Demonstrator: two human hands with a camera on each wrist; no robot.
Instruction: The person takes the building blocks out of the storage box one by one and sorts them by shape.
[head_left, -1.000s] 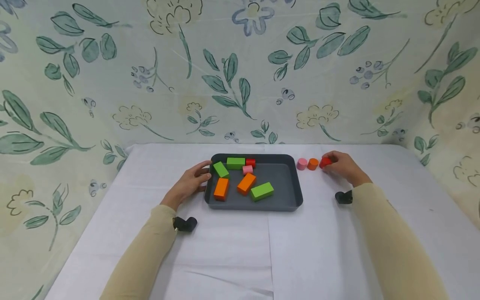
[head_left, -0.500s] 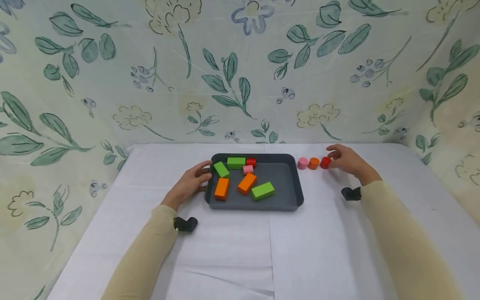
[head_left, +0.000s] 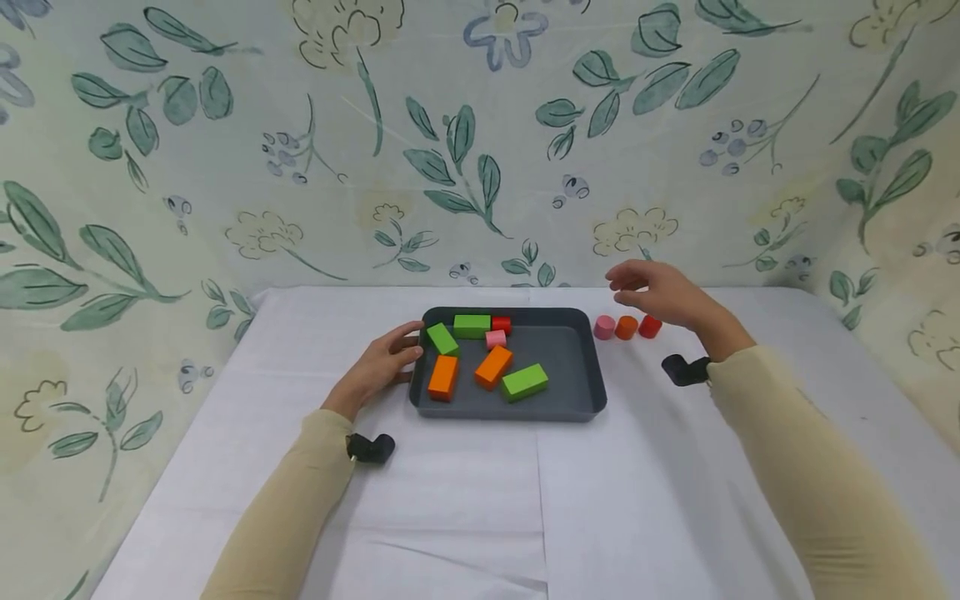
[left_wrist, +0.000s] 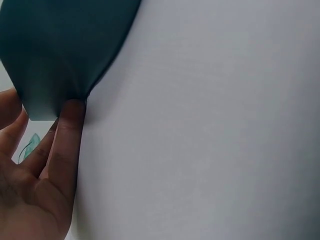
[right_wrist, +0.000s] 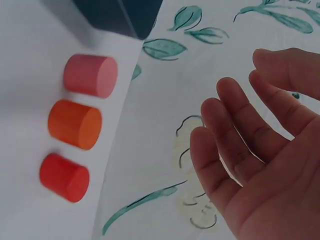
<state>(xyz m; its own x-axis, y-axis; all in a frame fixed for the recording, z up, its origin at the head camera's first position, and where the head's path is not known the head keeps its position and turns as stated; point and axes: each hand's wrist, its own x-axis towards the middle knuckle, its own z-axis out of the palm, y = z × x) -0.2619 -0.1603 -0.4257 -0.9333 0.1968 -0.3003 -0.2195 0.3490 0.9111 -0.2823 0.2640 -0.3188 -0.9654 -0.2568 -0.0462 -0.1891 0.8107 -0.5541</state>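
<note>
In the head view my left hand (head_left: 381,365) rests at the left wall of a dark grey tray (head_left: 562,367), fingers touching its side. The left wrist view shows fairly straight fingers against the tray wall (left_wrist: 45,75). My right hand (head_left: 667,293) is raised, fingers loosely bent and holding nothing, behind and above a row of three cylinders: pink (head_left: 604,327), orange (head_left: 626,327) and red (head_left: 649,326). They stand to the right of the tray. The right wrist view shows the pink cylinder (right_wrist: 90,75) nearest the tray and the red one (right_wrist: 65,177) farthest.
Inside the tray lie green blocks (head_left: 525,382), orange blocks (head_left: 494,367), a small red piece (head_left: 501,326) and a small pink piece (head_left: 496,339), mostly toward the left. A white cloth (head_left: 465,500) covers the table. Behind it hangs a floral curtain (head_left: 450,83).
My right hand has let go of the red cylinder, backed off to the right, then risen and moved left above the row. The left hand and the tray have stayed put.
</note>
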